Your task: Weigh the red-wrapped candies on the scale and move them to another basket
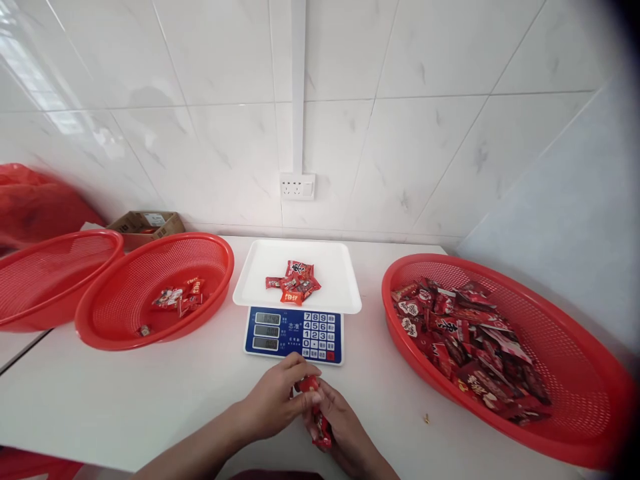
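Note:
My left hand [275, 397] and my right hand [345, 427] meet just in front of a digital scale [295, 335]. Both are closed around small red snack packets [323, 430], partly covered by my fingers. The left thumb and fingers pinch a packet at the top, while another sticks out below between the hands. On the scale's white tray [250, 273] lies a small heap of red snack packets [295, 283]. The scale's displays are lit, but the top number is too blurred to read surely.
At right stands a large red basket [590, 373] with many red packets. Another red basket [110, 327] at left holds several, beside a further red basket [30, 300]. A cardboard box [130, 230] and red bag [40, 203] sit behind. A tiny gold piece [427, 419] lies on the table.

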`<act>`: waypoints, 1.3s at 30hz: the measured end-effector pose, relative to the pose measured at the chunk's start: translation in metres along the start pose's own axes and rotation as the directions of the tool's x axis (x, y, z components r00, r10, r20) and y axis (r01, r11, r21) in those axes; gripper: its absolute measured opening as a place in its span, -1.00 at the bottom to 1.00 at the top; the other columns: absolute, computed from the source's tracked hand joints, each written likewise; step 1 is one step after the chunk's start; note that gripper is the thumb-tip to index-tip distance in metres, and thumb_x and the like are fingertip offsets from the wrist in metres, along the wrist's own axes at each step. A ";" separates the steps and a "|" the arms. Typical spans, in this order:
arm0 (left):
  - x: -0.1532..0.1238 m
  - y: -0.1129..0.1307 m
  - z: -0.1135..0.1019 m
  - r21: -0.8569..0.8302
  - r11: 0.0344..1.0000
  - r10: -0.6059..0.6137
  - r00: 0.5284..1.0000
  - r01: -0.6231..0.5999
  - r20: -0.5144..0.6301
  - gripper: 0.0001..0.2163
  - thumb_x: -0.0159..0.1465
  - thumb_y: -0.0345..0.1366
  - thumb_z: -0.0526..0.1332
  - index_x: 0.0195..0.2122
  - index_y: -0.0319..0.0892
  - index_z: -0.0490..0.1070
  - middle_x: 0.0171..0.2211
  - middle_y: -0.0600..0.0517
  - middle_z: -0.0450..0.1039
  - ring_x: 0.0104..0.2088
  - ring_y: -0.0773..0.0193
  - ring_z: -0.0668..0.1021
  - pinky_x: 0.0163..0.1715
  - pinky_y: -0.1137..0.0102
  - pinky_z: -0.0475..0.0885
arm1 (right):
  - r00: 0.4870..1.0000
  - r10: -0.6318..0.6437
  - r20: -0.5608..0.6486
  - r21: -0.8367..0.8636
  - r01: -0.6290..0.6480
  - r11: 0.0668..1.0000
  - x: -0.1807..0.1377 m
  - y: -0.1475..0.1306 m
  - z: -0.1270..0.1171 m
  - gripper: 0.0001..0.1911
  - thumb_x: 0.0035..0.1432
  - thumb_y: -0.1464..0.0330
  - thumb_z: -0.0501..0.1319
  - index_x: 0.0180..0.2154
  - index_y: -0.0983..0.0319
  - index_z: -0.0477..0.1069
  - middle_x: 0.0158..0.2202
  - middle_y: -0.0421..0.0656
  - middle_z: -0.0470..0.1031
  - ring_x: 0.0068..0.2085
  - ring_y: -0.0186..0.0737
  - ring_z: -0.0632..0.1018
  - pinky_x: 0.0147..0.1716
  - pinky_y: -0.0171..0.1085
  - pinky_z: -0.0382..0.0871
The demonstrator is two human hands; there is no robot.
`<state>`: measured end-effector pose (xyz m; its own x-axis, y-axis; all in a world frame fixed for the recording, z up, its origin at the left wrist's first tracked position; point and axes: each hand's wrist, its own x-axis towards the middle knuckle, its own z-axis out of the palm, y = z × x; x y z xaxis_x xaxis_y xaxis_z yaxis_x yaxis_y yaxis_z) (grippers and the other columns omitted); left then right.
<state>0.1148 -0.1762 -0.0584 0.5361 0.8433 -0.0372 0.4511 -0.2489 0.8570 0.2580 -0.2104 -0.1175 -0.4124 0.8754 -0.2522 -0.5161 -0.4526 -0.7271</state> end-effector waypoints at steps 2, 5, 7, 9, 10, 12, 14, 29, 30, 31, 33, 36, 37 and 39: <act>-0.002 0.000 0.003 -0.056 0.998 -0.039 0.999 0.039 -0.007 -0.76 0.18 -0.16 0.17 -0.12 0.01 0.44 -0.23 -0.03 0.37 -0.29 0.21 0.46 -0.29 0.38 0.38 | 1.000 -0.001 -0.001 -0.031 0.001 1.000 0.000 0.000 0.000 -0.59 0.01 0.02 0.21 -0.24 0.18 0.38 -0.61 -0.26 0.38 -0.72 -0.47 0.27 -0.79 -0.50 0.00; -0.002 0.004 0.001 -0.089 0.994 -0.069 0.998 0.069 -0.001 -0.78 0.13 -0.16 0.22 -0.20 -0.04 0.47 -0.27 -0.01 0.38 -0.30 0.20 0.45 -0.30 0.36 0.37 | 1.000 -0.023 -0.003 -0.039 0.023 0.999 -0.001 0.000 -0.001 -0.61 -0.01 0.02 0.23 -0.29 0.19 0.33 -0.65 -0.29 0.35 -0.73 -0.46 0.27 -0.80 -0.50 -0.02; -0.003 0.009 0.000 -0.117 0.989 -0.086 0.996 0.087 0.007 -0.82 0.11 -0.15 0.23 -0.28 -0.04 0.46 -0.31 0.02 0.41 -0.32 0.19 0.46 -0.33 0.34 0.37 | 1.000 -0.026 0.002 -0.039 0.026 0.999 -0.001 0.000 -0.003 -0.62 -0.02 0.02 0.24 -0.38 0.20 0.30 -0.68 -0.31 0.31 -0.73 -0.46 0.24 -0.79 -0.50 -0.01; -0.004 0.011 0.000 -0.217 0.968 -0.119 0.991 0.129 0.060 -0.86 0.14 -0.13 0.20 -0.34 -0.03 0.41 -0.40 0.07 0.44 -0.38 0.20 0.48 -0.38 0.32 0.37 | 1.000 -0.027 0.009 -0.057 0.027 0.998 -0.001 0.002 -0.005 -0.61 -0.02 0.02 0.23 -0.43 0.21 0.28 -0.70 -0.31 0.30 -0.73 -0.48 0.21 -0.78 -0.50 -0.01; -0.004 0.011 0.001 -0.293 0.943 -0.135 0.985 0.161 0.106 -0.86 0.14 -0.12 0.18 -0.36 -0.04 0.38 -0.46 0.09 0.45 -0.42 0.20 0.50 -0.40 0.32 0.37 | 1.000 -0.029 0.008 -0.072 0.029 0.997 -0.001 0.003 -0.006 -0.60 0.00 0.01 0.21 -0.44 0.22 0.28 -0.71 -0.31 0.30 -0.74 -0.48 0.20 -0.77 -0.49 0.00; -0.005 0.008 0.004 -0.419 0.881 -0.156 0.971 0.219 0.178 -0.87 0.16 -0.14 0.17 -0.37 -0.06 0.32 -0.53 0.13 0.45 -0.47 0.21 0.53 -0.43 0.33 0.37 | 0.999 -0.039 0.002 -0.098 0.039 0.994 -0.001 0.005 -0.007 -0.59 0.02 0.00 0.18 -0.44 0.23 0.29 -0.71 -0.30 0.31 -0.74 -0.47 0.20 -0.76 -0.48 0.03; -0.005 0.002 0.006 -0.415 0.880 -0.176 0.971 0.229 0.163 -0.86 0.14 -0.17 0.19 -0.40 -0.11 0.30 -0.57 0.13 0.44 -0.51 0.24 0.51 -0.45 0.36 0.34 | 0.999 -0.049 -0.001 -0.104 0.049 0.993 -0.001 0.006 -0.007 -0.59 0.03 -0.01 0.16 -0.43 0.23 0.31 -0.70 -0.28 0.32 -0.72 -0.45 0.23 -0.76 -0.47 0.04; -0.018 0.001 -0.003 -0.551 0.804 -0.208 0.974 0.222 0.088 -0.82 0.13 -0.12 0.21 -0.39 -0.10 0.33 -0.61 0.15 0.29 -0.58 0.40 0.33 -0.56 0.46 0.23 | 0.995 -0.094 -0.039 -0.301 0.078 0.950 -0.003 0.007 -0.012 -0.51 0.07 -0.02 0.10 -0.59 0.25 0.25 -0.71 -0.26 0.32 -0.75 -0.47 0.22 -0.74 -0.43 0.06; -0.018 -0.001 -0.002 -0.538 0.811 -0.212 0.973 0.230 0.095 -0.81 0.14 -0.10 0.19 -0.34 -0.08 0.33 -0.61 0.16 0.29 -0.59 0.40 0.33 -0.56 0.45 0.24 | 0.993 -0.103 -0.053 -0.299 0.083 0.951 -0.003 0.007 -0.013 -0.52 0.07 -0.01 0.12 -0.61 0.25 0.24 -0.73 -0.28 0.31 -0.76 -0.48 0.21 -0.74 -0.43 0.05; -0.018 -0.003 -0.001 -0.523 0.817 -0.215 0.970 0.242 0.113 -0.79 0.15 -0.08 0.18 -0.28 -0.07 0.33 -0.60 0.16 0.29 -0.59 0.40 0.33 -0.56 0.45 0.25 | 0.992 -0.113 -0.063 -0.297 0.090 0.951 -0.003 0.007 -0.014 -0.53 0.06 0.00 0.14 -0.61 0.25 0.23 -0.74 -0.28 0.30 -0.76 -0.48 0.21 -0.75 -0.44 0.04; -0.018 -0.007 0.002 -0.502 0.821 -0.213 0.962 0.272 0.172 -0.73 0.16 -0.06 0.16 -0.20 -0.08 0.30 -0.58 0.17 0.29 -0.60 0.40 0.35 -0.56 0.45 0.28 | 0.988 -0.135 -0.069 -0.300 0.109 0.948 -0.003 0.007 -0.014 -0.54 0.06 0.02 0.15 -0.61 0.24 0.23 -0.74 -0.29 0.30 -0.75 -0.48 0.21 -0.74 -0.44 0.05; -0.016 -0.015 0.009 -0.522 0.803 -0.192 0.955 0.286 0.227 -0.67 0.16 -0.04 0.17 -0.16 -0.14 0.26 -0.57 0.16 0.30 -0.58 0.39 0.38 -0.56 0.45 0.31 | 0.985 -0.164 -0.057 -0.333 0.136 0.933 -0.004 0.007 -0.013 -0.55 0.08 0.03 0.14 -0.61 0.25 0.24 -0.73 -0.29 0.32 -0.74 -0.48 0.22 -0.72 -0.44 0.08; -0.015 -0.017 0.011 -0.535 0.796 -0.187 0.956 0.283 0.227 -0.66 0.15 -0.04 0.18 -0.17 -0.15 0.26 -0.58 0.16 0.29 -0.59 0.39 0.38 -0.57 0.46 0.31 | 0.983 -0.173 -0.058 -0.343 0.143 0.928 -0.004 0.007 -0.013 -0.55 0.08 0.03 0.14 -0.61 0.25 0.24 -0.73 -0.28 0.32 -0.74 -0.48 0.22 -0.72 -0.43 0.09; -0.014 -0.020 0.013 -0.557 0.784 -0.186 0.960 0.274 0.210 -0.65 0.14 -0.04 0.20 -0.17 -0.17 0.26 -0.58 0.18 0.27 -0.59 0.41 0.36 -0.59 0.48 0.29 | 0.981 -0.182 -0.065 -0.344 0.149 0.927 -0.005 0.007 -0.012 -0.55 0.08 0.03 0.14 -0.61 0.25 0.24 -0.73 -0.28 0.32 -0.74 -0.48 0.22 -0.72 -0.44 0.09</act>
<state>0.1080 -0.1891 -0.0818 0.5807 0.7556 -0.3032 0.1029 0.3013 0.9480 0.2653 -0.2158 -0.1294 -0.2618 0.9523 -0.1567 -0.2817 -0.2307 -0.9314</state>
